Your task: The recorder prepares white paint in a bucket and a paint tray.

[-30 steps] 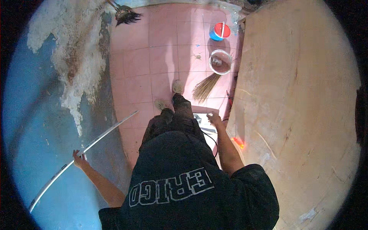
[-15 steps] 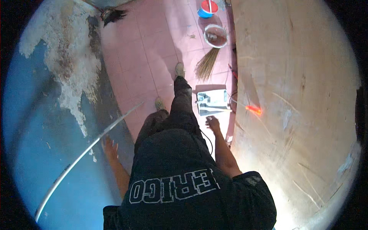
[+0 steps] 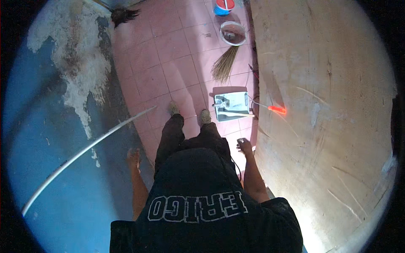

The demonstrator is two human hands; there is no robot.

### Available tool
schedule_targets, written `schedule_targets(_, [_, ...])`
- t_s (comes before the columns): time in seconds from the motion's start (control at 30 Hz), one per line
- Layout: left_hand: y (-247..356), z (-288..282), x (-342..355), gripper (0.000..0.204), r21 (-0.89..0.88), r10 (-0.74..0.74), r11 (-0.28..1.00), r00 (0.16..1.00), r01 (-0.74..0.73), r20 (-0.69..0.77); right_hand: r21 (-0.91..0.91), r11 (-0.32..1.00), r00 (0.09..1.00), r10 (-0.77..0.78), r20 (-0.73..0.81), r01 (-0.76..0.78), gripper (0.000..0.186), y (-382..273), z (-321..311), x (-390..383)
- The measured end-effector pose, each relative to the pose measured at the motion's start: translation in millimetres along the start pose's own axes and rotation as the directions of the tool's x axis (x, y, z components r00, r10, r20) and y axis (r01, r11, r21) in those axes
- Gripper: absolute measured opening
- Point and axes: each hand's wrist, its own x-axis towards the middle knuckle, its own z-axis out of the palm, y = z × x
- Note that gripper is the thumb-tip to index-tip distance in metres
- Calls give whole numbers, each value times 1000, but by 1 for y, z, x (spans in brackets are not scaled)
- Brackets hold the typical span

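Note:
My left hand (image 3: 133,158) hangs beside the blue wall, holding nothing, its fingers stretched out. On the other side my right hand (image 3: 244,146) hangs low near the paint tray (image 3: 234,98), apart from it, with loosely curled fingers spread from each other; nothing plainly shows in it. In the tray lies a light stick-like tool (image 3: 236,114). A thin metal rod runs from the tray to an orange handle (image 3: 276,110), like a paint roller's. Near my left hand a long pale pole (image 3: 90,145) slants along the wall.
Ahead on the pink tiled floor (image 3: 154,80) are a stick broom (image 3: 225,65), a white-rimmed bucket (image 3: 233,42) and a blue-and-red bucket (image 3: 223,7). A dark-bristled broom (image 3: 124,16) lies far left. The peeling blue wall (image 3: 67,189) and a brown panel (image 3: 325,126) flank me.
My feet have shifted and now stand nearly level. Both hands have moved right and lower in the picture. The tray and buckets appear slightly higher in view.

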Motion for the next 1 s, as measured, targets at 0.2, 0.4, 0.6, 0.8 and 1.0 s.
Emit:
schedule_targets(0.2, [72,117,-45,65,-295,-332,906,942,303,-54,-893,402,798,-596,-87,203,29,-42,-101,75])
schedule_targets(0.4, [75,171,-110,54,-72,-394,912,912,403,114,-999,-38,549,-834,46,26,22,-145,-194,89])
schedule_targets(0.6, [41,160,-143,51,-90,-336,935,938,343,79,-892,-448,460,-780,424,63,12,-140,-228,157])
schedule_targets(0.8, [52,155,-136,50,-76,-366,929,929,362,-57,-958,-283,844,-501,193,51,9,-91,-231,217])
schedule_targets(1.0, [67,159,-125,48,20,-310,950,951,310,-26,-999,21,927,-374,25,36,24,-54,-207,166])
